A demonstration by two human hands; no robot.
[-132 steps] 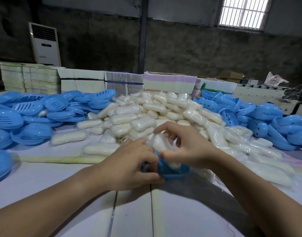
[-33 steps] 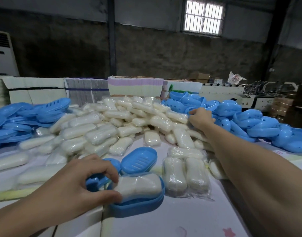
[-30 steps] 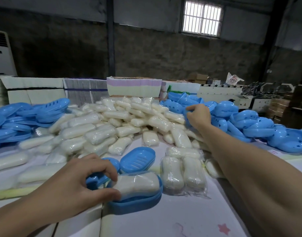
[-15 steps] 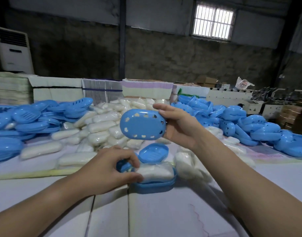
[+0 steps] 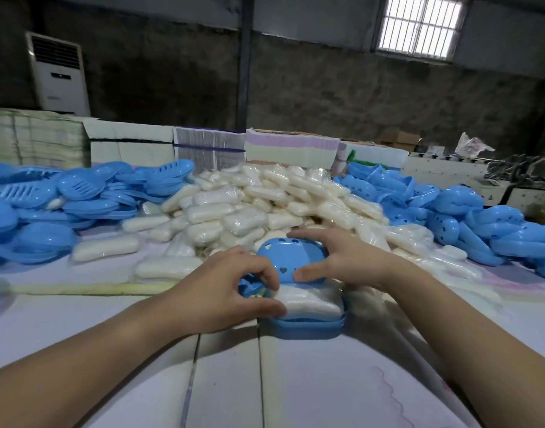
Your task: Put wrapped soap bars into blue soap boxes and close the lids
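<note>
Head view, change. Blue lid [image 5: 291, 257], half a second ago held up facing the camera at mid frame, now lowered to frame centre, tilted over the far edge of the wrapped soap bar [image 5: 308, 301]. Right hand [image 5: 345, 261] gripping the lid: thumb on its near face, fingers curled over its far rim. Left hand [image 5: 231, 291] closed round the left end of the bar, thumb along its near side, fingertips on top, pinning it in the blue box base [image 5: 308, 327]. Lid not yet seated; near edge still raised above the bar. Judged step: aligning lid to base before pressing shut. A second small blue piece [image 5: 249, 287] partly hidden under the left hand; kind not determinable.

Head view, edges and room. Base resting on the white surface [image 5: 342, 381] just right of a seam between panels. Lower frame in front of the base occupied only by both forearms. Directly behind the base, pile of wrapped bars [image 5: 265, 205], touching or very near its far side. Loose blue lids [image 5: 468, 217] at right, slotted blue trays [image 5: 64, 199] at left, both well apart from the base. Left-hand fingertips lying in the closing path, likely to need withdrawal before the lid snaps down.
</note>
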